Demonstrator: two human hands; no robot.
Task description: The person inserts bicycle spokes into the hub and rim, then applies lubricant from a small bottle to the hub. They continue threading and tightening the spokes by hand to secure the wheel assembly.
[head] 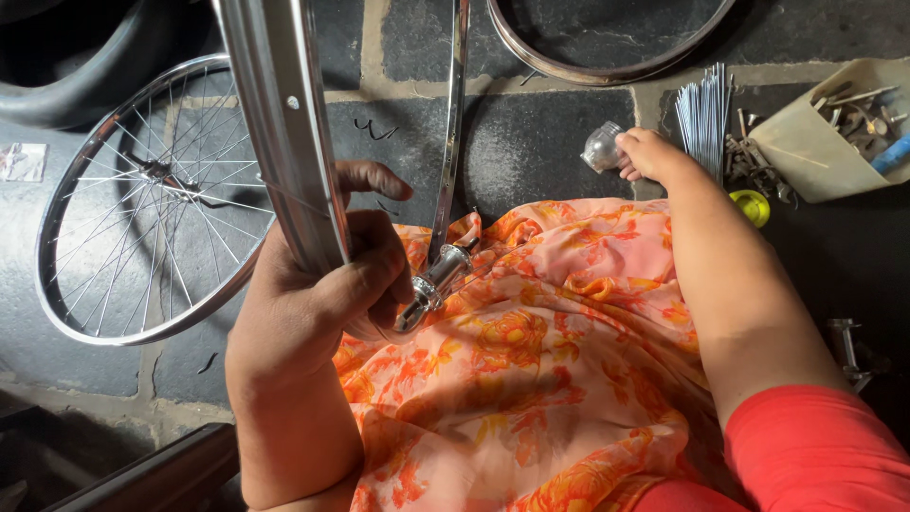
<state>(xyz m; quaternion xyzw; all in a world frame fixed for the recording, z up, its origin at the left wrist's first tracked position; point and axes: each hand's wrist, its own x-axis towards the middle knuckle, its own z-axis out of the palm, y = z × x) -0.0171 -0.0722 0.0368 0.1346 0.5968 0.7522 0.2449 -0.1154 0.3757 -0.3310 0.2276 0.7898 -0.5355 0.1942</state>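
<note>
Head view: one camera looking down over the lap onto a dark stone floor.
Left hand (313, 294): fingers wrapped tight round a bare silver wheel rim (280, 123), which stands upright at near left, its far side showing as a thin edge at centre.
Hub (434, 282): shiny metal, resting on the orange flowered cloth (550, 360) just right of the left hand, inside the rim.
Right hand (649, 155): stretched to the far right, fingers closed on a small clear jar (603, 147) on the floor.
Spokes (706, 118): a loose bundle just right of that hand (a paper bag (834, 133) of small metal parts lies beyond).
Spoked wheel (152, 199): finished, flat on the floor at far left.
Second bare rim (607, 71): far, top centre.
</note>
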